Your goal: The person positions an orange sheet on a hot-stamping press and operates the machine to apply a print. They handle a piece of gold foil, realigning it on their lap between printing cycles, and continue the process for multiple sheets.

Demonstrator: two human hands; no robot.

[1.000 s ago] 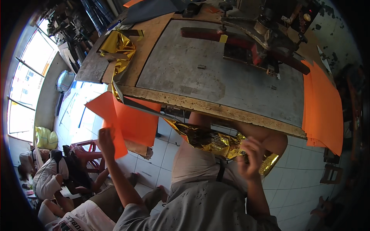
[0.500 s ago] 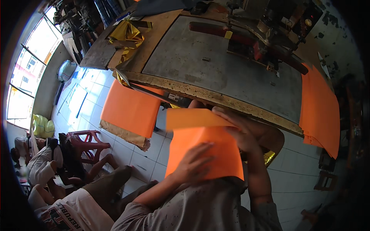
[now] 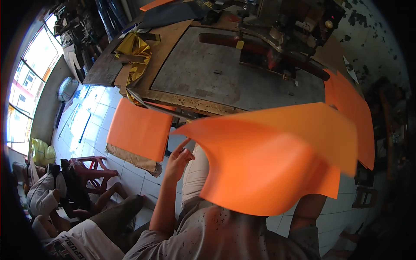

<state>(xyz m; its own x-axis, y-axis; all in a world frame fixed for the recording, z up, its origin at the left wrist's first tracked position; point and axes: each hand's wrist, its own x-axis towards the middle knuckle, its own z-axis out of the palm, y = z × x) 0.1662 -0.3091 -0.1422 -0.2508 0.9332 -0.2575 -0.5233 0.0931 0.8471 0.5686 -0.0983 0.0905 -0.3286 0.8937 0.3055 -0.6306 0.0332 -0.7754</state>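
A large orange sheet (image 3: 260,169) sweeps in a curve over my lap, its upper right part blurred and folded over in a paler orange. My left hand (image 3: 178,161) is just below the sheet's left corner, its fingers apart and the index finger pointing up close to the edge. Whether that finger touches the sheet I cannot tell. My right forearm runs up under the sheet's lower right side, and the sheet hides my right hand.
Ahead stands a worktable with a grey metal plate (image 3: 186,73), a dark red bar (image 3: 216,40) and a machine. Orange sheets (image 3: 353,117) hang at its right end. Gold foil (image 3: 138,54) lies left. An orange stack (image 3: 141,130) and red stool (image 3: 93,173) are nearby; a person sits lower left.
The orange sheet has swung up and right, opening out wide. My left hand has moved from the sheet's face to its left corner. My right hand has gone out of sight behind it.
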